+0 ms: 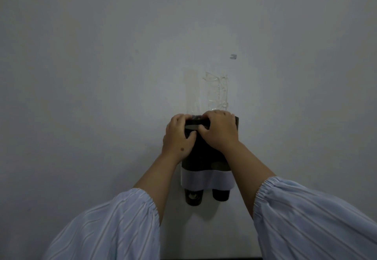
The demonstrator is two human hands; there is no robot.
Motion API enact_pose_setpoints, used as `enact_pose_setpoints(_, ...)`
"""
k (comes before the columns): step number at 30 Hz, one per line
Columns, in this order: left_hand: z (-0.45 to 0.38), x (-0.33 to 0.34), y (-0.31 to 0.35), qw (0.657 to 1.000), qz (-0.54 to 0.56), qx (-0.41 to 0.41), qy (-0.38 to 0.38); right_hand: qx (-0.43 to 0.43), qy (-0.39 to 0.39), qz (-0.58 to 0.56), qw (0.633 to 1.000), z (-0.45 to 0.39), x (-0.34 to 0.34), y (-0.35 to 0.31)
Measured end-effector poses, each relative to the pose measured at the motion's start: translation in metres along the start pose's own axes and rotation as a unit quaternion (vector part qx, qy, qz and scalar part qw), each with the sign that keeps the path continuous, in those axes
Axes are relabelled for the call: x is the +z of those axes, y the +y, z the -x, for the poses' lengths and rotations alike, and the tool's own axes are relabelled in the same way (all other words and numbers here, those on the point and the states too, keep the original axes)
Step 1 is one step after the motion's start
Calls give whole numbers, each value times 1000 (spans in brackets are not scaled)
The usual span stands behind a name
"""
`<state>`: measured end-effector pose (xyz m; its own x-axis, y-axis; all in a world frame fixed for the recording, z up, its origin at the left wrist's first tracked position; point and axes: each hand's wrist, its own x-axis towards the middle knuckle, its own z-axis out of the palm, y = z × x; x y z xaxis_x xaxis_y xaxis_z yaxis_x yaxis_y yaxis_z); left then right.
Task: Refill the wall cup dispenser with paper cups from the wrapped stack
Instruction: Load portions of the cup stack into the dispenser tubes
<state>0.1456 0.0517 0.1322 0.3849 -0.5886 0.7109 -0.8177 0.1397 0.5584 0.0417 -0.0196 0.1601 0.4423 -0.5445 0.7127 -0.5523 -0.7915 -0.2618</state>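
A pale grey wall (pixel 102 65) fills nearly the whole view, dim and evenly lit. Fixed to it just below centre is the dark wall cup dispenser (pixel 201 157), a double unit with a white band (pixel 208 180) across its lower part and two dark tube ends showing beneath the band; something pale sits inside the left tube end, too small to identify. Striped light-blue sleeves (pixel 114 229) rise from the bottom edge, cut off by the frame. Both hands meet at the top of the dispenser and hide most of its upper half. The left hand (pixel 179 137) curls around the top left, its grip closed on a dark rim there, the thumb pressed on the front. The right hand (pixel 219 131) lies over the top right, fingers bent down; what its grip pinches cannot be made out. Above the dispenser, clear crinkled plastic wrap (pixel 219 90) stands against the wall, its lower end hidden behind the hands. No paper cups are plainly visible.
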Motion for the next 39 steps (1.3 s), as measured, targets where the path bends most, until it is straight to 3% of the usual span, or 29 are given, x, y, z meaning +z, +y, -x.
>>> enact_pose_setpoints(11,88,32,40,996,92,1,15,77,-14,-65,995,100,-32,13)
enact_pose_setpoints(27,217,107,103,975,179,-47,-121,180,-39,-30,982,232,-92,74)
enact_pose_setpoints(34,274,138,123,956,218,-107,-166,239,-81,-24,967,293,-103,110)
enact_pose_setpoints(39,310,152,122,932,265,-181,-170,260,-68,-104,957,330,-100,126)
